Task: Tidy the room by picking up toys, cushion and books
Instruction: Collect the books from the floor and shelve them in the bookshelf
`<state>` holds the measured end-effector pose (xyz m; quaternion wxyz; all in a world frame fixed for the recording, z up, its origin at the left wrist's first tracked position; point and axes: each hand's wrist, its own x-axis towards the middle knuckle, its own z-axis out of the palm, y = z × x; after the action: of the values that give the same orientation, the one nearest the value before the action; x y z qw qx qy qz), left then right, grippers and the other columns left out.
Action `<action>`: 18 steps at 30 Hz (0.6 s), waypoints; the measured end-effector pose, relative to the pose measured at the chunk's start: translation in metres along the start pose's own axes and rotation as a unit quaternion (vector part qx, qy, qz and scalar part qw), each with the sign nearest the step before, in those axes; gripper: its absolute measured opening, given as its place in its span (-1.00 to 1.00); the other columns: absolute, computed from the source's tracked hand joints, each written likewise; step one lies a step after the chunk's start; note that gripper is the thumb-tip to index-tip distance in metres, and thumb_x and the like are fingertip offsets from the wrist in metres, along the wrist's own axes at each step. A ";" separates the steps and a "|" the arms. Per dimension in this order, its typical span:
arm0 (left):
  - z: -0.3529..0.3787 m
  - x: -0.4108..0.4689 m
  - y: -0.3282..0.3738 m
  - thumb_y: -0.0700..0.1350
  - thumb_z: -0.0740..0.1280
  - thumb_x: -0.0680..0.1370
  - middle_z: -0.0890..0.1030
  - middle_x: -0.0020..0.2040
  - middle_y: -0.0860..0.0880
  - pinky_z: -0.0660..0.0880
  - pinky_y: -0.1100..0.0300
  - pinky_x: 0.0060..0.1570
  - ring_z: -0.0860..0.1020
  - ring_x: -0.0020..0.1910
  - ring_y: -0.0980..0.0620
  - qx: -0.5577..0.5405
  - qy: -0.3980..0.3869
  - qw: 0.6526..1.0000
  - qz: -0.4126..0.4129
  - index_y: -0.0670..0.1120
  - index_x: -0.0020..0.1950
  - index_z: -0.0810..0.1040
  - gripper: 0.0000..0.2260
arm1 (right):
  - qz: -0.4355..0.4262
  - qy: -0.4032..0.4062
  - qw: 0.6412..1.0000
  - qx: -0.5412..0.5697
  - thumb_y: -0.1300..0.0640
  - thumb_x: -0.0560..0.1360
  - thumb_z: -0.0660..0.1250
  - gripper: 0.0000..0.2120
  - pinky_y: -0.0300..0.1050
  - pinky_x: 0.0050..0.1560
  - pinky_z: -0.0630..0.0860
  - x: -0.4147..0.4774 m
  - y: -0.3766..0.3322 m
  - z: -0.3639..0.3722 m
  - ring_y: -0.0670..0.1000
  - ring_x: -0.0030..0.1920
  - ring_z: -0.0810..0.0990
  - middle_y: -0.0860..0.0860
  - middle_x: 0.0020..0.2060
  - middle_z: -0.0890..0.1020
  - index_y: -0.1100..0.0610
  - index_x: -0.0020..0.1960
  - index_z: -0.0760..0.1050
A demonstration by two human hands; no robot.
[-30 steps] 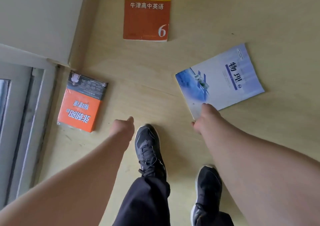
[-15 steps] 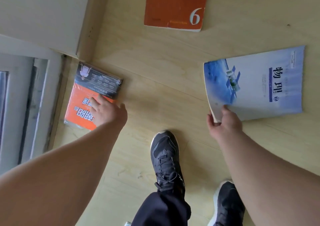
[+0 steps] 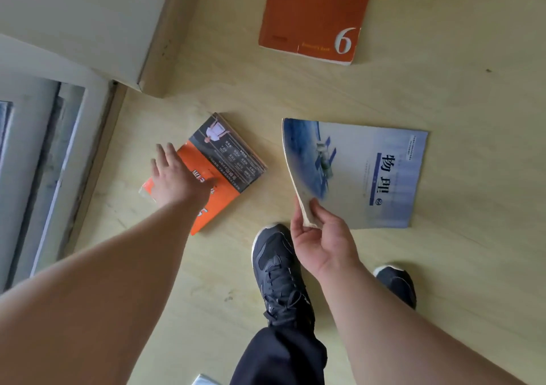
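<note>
Pinching blue book (image 3: 369, 172) by its corner: right hand (image 3: 322, 243); left hand (image 3: 174, 180), fingers spread, half-hides orange book (image 3: 230, 160)

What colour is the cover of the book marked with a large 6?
The English textbook is orange-red with white lettering, best seen in the head view.

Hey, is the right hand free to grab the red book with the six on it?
Probably not as things stand: the right hand pinches the blue physics book by its near corner, and the red book lies farther off beyond it. Nothing covers the red book.
</note>
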<state>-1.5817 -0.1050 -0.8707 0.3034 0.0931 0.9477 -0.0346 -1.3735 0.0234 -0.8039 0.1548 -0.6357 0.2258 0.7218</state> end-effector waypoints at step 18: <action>-0.064 -0.140 -0.013 0.02 0.40 0.52 0.48 -0.23 0.00 0.29 0.14 -0.44 0.47 -0.31 -0.03 -0.161 -0.016 0.985 -0.057 -0.08 0.04 0.33 -0.69 | -0.077 0.021 0.987 -0.139 0.27 0.62 0.29 -0.73 -0.19 -0.33 0.63 -0.108 0.007 0.009 0.11 -0.23 0.75 0.23 0.05 0.66 0.28 0.31 0.49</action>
<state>-1.5091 -0.1316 -0.7370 0.3269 -0.0117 0.9398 0.0994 -1.3688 0.0291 -0.6955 0.1149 -0.6818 0.0765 0.7184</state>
